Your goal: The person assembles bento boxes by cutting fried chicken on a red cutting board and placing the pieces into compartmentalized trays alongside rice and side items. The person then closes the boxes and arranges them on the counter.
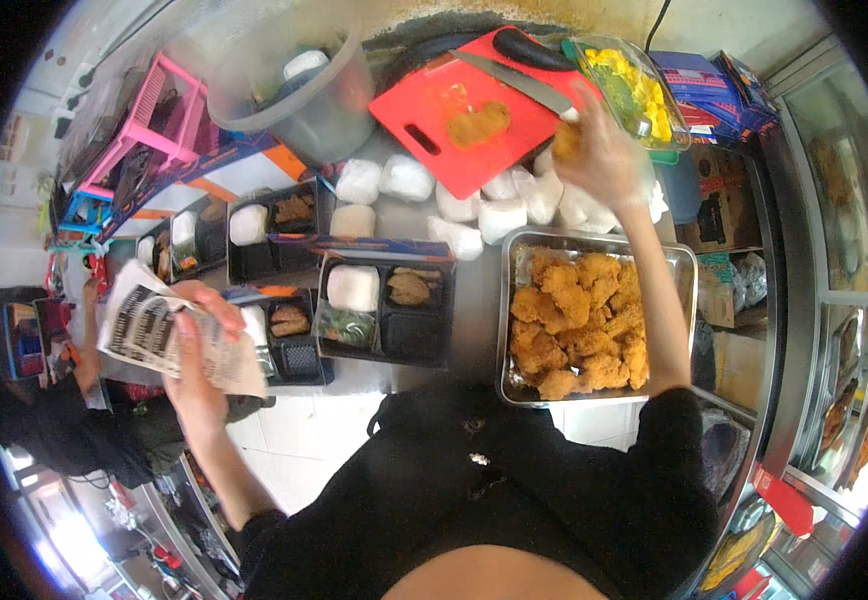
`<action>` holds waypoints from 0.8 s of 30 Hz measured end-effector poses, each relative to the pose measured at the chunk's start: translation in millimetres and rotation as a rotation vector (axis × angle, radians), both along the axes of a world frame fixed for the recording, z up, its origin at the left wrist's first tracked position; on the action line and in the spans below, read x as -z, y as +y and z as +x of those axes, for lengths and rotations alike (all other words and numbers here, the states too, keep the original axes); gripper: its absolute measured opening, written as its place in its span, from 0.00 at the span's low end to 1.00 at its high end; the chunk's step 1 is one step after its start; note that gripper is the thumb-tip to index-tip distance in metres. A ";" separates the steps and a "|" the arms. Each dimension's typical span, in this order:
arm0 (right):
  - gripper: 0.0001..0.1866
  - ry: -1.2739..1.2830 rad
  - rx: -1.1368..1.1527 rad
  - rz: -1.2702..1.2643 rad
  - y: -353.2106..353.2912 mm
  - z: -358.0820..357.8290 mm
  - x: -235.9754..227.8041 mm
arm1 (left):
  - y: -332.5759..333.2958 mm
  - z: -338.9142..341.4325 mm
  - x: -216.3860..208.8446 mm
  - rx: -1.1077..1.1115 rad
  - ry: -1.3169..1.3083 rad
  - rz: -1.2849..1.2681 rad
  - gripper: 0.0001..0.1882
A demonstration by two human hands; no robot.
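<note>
My left hand point(198, 370) grips a printed paper bag point(176, 335), thumb against its near face. Over the right end of the red cutting board point(404, 108), my right hand point(602, 160) is smeared by motion. A small golden-brown patch shows by its fingertips; I cannot make out whether it is food or a handle. Close to those fingers is the wide end of a knife blade point(519, 82) lying across the board. A flat browned piece of food point(478, 124) rests on the board. Below my right forearm sits a steel tray point(506, 330) of fried chicken point(579, 325).
Black meal boxes point(409, 335) with white wrapped portions and browned pieces stand left of centre. Several white wrapped bundles point(504, 215) lie below the board. A clear bucket point(294, 100) and a pink rack point(161, 120) stand back left. A yellow-filled container point(639, 95) is back right. Another person point(64, 430) is at far left.
</note>
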State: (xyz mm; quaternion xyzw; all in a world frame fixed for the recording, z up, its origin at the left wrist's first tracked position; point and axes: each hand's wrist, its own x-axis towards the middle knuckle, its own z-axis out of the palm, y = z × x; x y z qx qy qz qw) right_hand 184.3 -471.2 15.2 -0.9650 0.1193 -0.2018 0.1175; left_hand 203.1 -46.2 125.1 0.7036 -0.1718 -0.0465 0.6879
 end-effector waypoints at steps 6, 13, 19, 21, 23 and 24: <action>0.40 0.068 -0.203 -0.296 -21.1 89.9 -1.4 | -10.5 61.7 -57.3 0.245 -0.069 0.449 0.17; 0.14 0.744 0.118 -0.128 -74.8 86.5 25.7 | -93.5 158.5 -47.6 0.475 -0.255 0.613 0.22; 0.14 0.584 0.017 -0.140 -92.9 66.5 30.9 | -259.9 238.4 9.4 0.637 -0.319 0.380 0.20; 0.09 0.579 0.023 -0.229 -96.7 49.0 12.3 | -298.4 248.8 20.7 0.661 -0.274 0.338 0.17; 0.08 0.449 0.069 -0.306 -96.6 32.0 -0.4 | -324.9 253.9 30.8 0.675 -0.558 0.194 0.15; 0.07 0.442 0.131 -0.339 -96.7 24.8 -3.2 | -335.3 254.8 34.2 0.676 -0.566 0.156 0.15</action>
